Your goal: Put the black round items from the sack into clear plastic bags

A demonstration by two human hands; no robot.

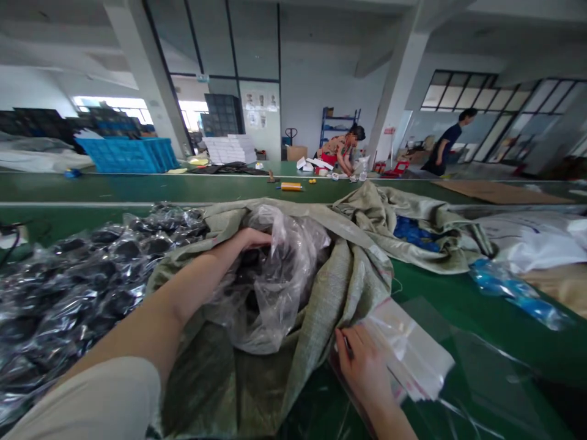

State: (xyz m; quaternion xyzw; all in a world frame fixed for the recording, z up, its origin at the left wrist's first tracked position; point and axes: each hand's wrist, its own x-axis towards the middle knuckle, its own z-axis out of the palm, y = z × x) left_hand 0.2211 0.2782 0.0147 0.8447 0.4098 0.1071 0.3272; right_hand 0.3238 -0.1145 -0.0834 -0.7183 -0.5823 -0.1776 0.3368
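Green-grey woven fabric fills the middle: the big sack (339, 281) gapes on the table (422, 284), and in goes the left hand (255, 237), past the rim of its clear plastic liner (284, 305)! Fingertips vanish in there, so no telling whether they grip; dark pieces (252, 272) show beside the forearm. Over to the right hand (364, 360): fingers bent, thumb near the forefinger, up against the sack's right flank and the stack of clear bags (413, 348). Whether it pinches anything, one can't say. Wrapped black items (87, 281) crowd the sack's left edge; on the right, green surface opens between the bags and a second sack (452, 260).
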